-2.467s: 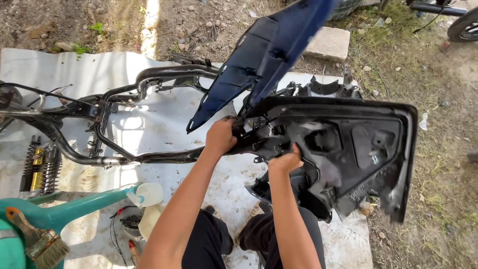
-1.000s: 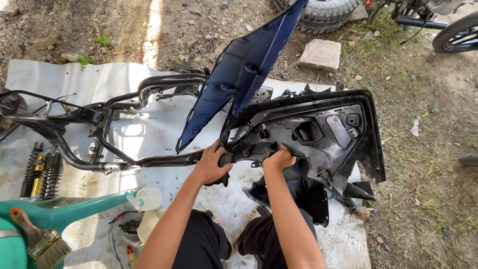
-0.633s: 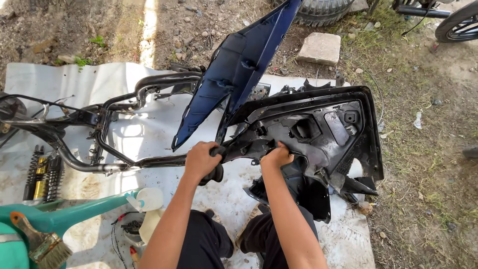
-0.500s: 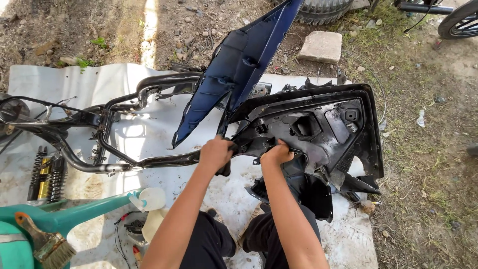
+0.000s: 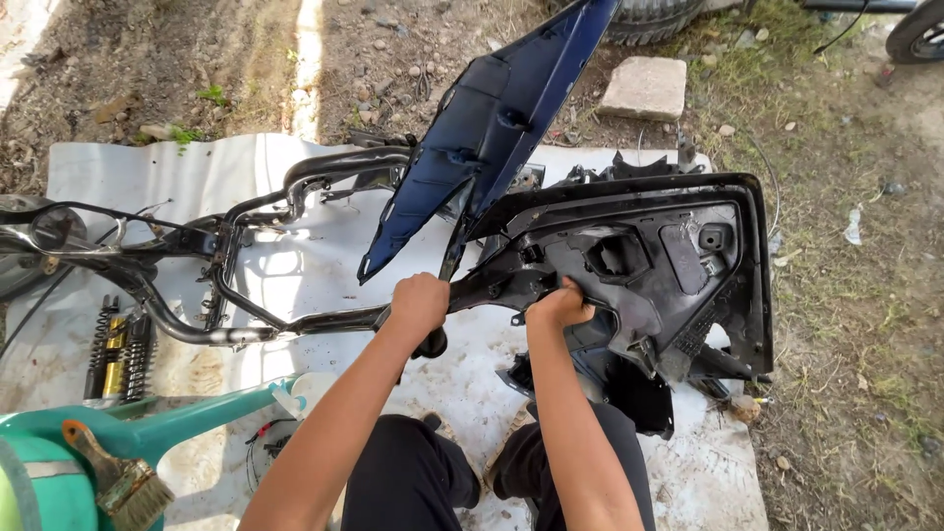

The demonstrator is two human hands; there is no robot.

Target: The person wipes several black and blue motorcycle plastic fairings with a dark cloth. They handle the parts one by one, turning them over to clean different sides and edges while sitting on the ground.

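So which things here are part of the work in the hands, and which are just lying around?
In hand:
- left hand gripping the black frame tube
- right hand on the black plastic body panel
- dark blue panel standing up from it

Lying about:
- shock springs
- brush on the green plastic chair
- stone block
- tyre
- white sheet

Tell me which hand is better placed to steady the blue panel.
Probably the left hand: it grips right below the blue panel at its lower tip. The right hand is farther over, clutching the black fairing.
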